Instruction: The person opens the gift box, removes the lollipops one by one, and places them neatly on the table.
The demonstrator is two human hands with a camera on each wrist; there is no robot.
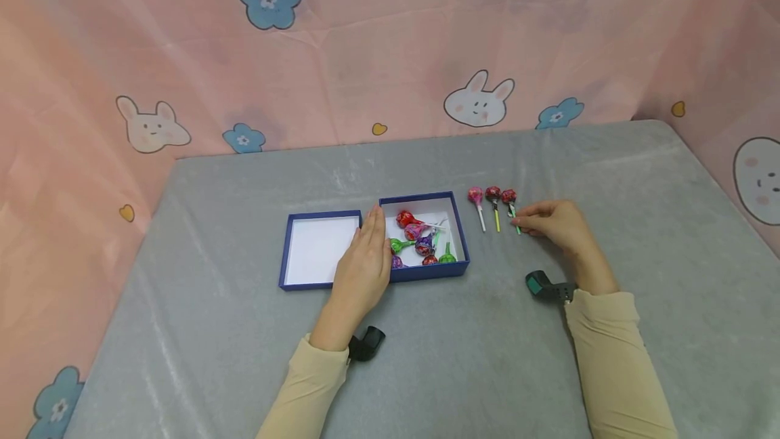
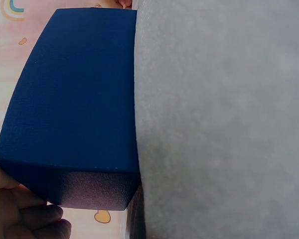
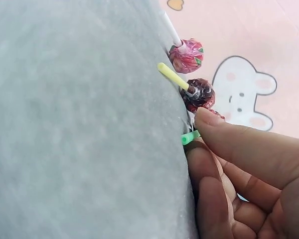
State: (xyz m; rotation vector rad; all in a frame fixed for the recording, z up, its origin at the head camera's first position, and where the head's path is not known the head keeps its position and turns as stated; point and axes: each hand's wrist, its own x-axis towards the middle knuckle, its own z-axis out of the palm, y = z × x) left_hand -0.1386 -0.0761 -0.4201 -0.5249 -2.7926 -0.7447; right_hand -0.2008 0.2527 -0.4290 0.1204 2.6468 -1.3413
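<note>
A grey cloth (image 1: 463,358) covers the table, its nap showing a few paler streaks; behind and to both sides hangs a pink curtain (image 1: 365,53) printed with white rabbits, blue flowers and small yellow hearts. Two blue containers with white insides sit side by side: a tray (image 1: 319,249) on the left and a box (image 1: 429,275) on the right. The box holds a loose jumble of wrapped lollipops (image 1: 424,244), red, pink, green and purple, partly hidden by the left hand (image 1: 362,263). That hand lies with straight fingers against the box's left wall, gripping nothing. Right of the box, three lollipops lie in a row on the cloth: one with a white stick (image 1: 481,219), one with a yellow stick (image 1: 497,219), and the nearest to the right hand (image 1: 557,222) with a green stick (image 1: 518,230), which its thumb and forefinger pinch.
</note>
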